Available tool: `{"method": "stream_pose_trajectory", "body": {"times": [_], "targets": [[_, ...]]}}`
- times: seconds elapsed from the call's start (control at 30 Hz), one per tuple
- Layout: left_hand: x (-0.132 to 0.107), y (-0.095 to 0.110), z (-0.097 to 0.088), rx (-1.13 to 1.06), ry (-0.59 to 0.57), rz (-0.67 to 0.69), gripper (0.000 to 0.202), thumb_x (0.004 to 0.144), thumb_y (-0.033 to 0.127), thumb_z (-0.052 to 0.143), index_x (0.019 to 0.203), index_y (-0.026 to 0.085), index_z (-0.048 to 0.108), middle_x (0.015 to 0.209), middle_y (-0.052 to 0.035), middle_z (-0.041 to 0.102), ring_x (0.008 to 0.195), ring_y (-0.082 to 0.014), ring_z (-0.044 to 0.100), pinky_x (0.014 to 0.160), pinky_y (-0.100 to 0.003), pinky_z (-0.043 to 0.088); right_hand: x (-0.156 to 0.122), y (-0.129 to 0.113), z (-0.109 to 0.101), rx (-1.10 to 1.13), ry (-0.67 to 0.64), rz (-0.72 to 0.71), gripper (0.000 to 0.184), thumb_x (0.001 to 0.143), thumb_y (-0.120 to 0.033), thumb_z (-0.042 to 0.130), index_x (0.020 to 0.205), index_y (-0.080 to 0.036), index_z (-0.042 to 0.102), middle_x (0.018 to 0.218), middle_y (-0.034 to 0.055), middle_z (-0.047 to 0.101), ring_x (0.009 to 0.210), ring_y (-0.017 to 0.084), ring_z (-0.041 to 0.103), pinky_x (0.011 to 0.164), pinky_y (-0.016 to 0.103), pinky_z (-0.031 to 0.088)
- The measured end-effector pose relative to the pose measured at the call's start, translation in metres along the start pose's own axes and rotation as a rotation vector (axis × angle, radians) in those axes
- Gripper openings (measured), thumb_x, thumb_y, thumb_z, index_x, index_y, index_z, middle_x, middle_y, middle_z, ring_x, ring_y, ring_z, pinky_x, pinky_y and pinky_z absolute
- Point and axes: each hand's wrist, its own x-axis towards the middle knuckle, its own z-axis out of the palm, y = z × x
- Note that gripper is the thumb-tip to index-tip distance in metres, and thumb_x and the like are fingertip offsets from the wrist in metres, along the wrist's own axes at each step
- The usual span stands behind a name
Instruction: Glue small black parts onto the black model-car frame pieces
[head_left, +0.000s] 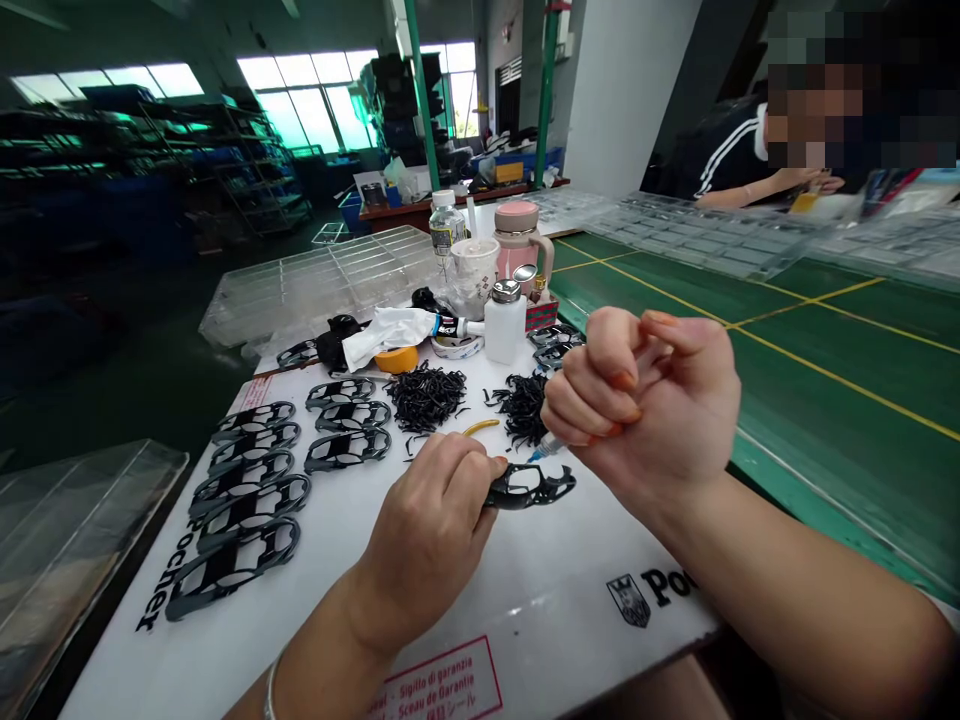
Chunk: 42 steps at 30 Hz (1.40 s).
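Observation:
My left hand is closed on a dark model car body shell with window openings, held above the white board. My right hand is curled with its palm turned towards me, gripping a syringe. Only the clear front of the syringe and its blue needle tip show, pointing down at the top of the shell; the fingers hide the rest. Just beyond the hands lie two piles of small black strips, the left pile and the right pile. A yellow curved piece rests between them.
Rows of similar car shells line the board's left side. Behind the piles stand a white dispenser bottle, a pink mug, a paper cup and orange tape. Clear trays lie behind; a co-worker sits at the right.

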Motion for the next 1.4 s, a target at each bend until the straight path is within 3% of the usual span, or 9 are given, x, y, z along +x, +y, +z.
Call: {"method": "stream_pose_trajectory", "body": {"times": [0.73, 0.83, 0.93, 1.03, 1.13, 1.27, 1.33, 1.4], "targets": [[0.001, -0.001, -0.001, 0.01, 0.018, 0.003, 0.017, 0.083, 0.005, 0.062, 0.093, 0.015, 0.052, 0.088, -0.0069, 0.058, 0.085, -0.0207, 0.057, 0.076, -0.035, 0.052, 0.001, -0.002, 0.0, -0.045, 0.001, -0.015, 0.038, 0.084, -0.039, 0.046, 0.053, -0.019, 0.035, 0.041, -0.0061, 0.018, 0.036, 0.008, 0.015, 0.037, 0.02, 0.021], [0.001, -0.001, 0.0, 0.015, 0.011, 0.004, 0.017, 0.084, 0.006, 0.062, 0.093, 0.016, 0.052, 0.088, -0.0066, 0.058, 0.086, -0.0211, 0.057, 0.076, -0.035, 0.052, 0.0, -0.001, 0.001, -0.098, -0.052, -0.008, 0.038, 0.084, -0.042, 0.047, 0.054, -0.02, 0.038, 0.041, -0.0064, 0.018, 0.036, 0.008, 0.017, 0.038, 0.02, 0.023], [0.001, -0.002, 0.0, 0.012, 0.002, 0.001, 0.018, 0.083, 0.005, 0.061, 0.094, 0.017, 0.052, 0.088, -0.0063, 0.059, 0.085, -0.0211, 0.057, 0.075, -0.036, 0.052, 0.0, -0.001, -0.001, -0.179, -0.187, 0.002, 0.042, 0.084, -0.047, 0.048, 0.054, -0.019, 0.043, 0.041, -0.006, 0.023, 0.036, 0.007, 0.021, 0.038, 0.021, 0.024], [0.0, -0.006, -0.003, -0.005, -0.006, -0.029, 0.022, 0.082, 0.005, 0.062, 0.098, 0.016, 0.052, 0.09, -0.0065, 0.059, 0.086, -0.021, 0.056, 0.074, -0.036, 0.052, 0.003, -0.012, -0.007, -0.249, -0.237, -0.096, 0.044, 0.086, -0.049, 0.048, 0.055, -0.019, 0.049, 0.042, -0.0062, 0.024, 0.035, 0.007, 0.02, 0.038, 0.022, 0.023], [0.0, -0.01, -0.006, -0.103, -0.004, -0.169, 0.027, 0.077, 0.009, 0.069, 0.099, 0.016, 0.055, 0.098, -0.0074, 0.059, 0.094, -0.0215, 0.057, 0.077, -0.035, 0.052, 0.008, -0.034, -0.017, -0.345, -0.078, -0.263, 0.045, 0.089, -0.052, 0.049, 0.058, -0.019, 0.053, 0.044, -0.0071, 0.022, 0.037, 0.006, 0.019, 0.039, 0.021, 0.02], [0.002, -0.015, -0.005, -0.528, -0.097, -0.634, 0.039, 0.067, 0.024, 0.083, 0.098, 0.017, 0.061, 0.104, -0.007, 0.064, 0.093, -0.0211, 0.061, 0.074, -0.032, 0.053, 0.011, -0.054, -0.031, -0.48, 0.228, -0.472, 0.048, 0.096, -0.048, 0.04, 0.06, -0.019, 0.052, 0.046, -0.0058, 0.023, 0.04, 0.006, 0.021, 0.042, 0.023, 0.02], [0.003, -0.018, -0.003, -0.803, -0.177, -0.853, 0.046, 0.064, 0.034, 0.086, 0.1, 0.016, 0.064, 0.097, -0.0069, 0.068, 0.086, -0.0201, 0.064, 0.071, -0.03, 0.052, 0.012, -0.057, -0.039, -0.567, 0.359, -0.577, 0.04, 0.096, -0.038, 0.049, 0.06, -0.019, 0.054, 0.051, -0.0048, 0.027, 0.044, 0.006, 0.023, 0.044, 0.025, 0.021], [0.003, -0.022, -0.003, -0.995, -0.226, -0.978, 0.048, 0.064, 0.042, 0.085, 0.099, 0.014, 0.068, 0.093, -0.0092, 0.071, 0.084, -0.0197, 0.064, 0.067, -0.027, 0.051, 0.015, -0.057, -0.053, -0.629, 0.477, -0.618, 0.033, 0.09, -0.028, 0.062, 0.059, -0.02, 0.054, 0.052, -0.0047, 0.032, 0.047, 0.006, 0.024, 0.045, 0.026, 0.02]]}}
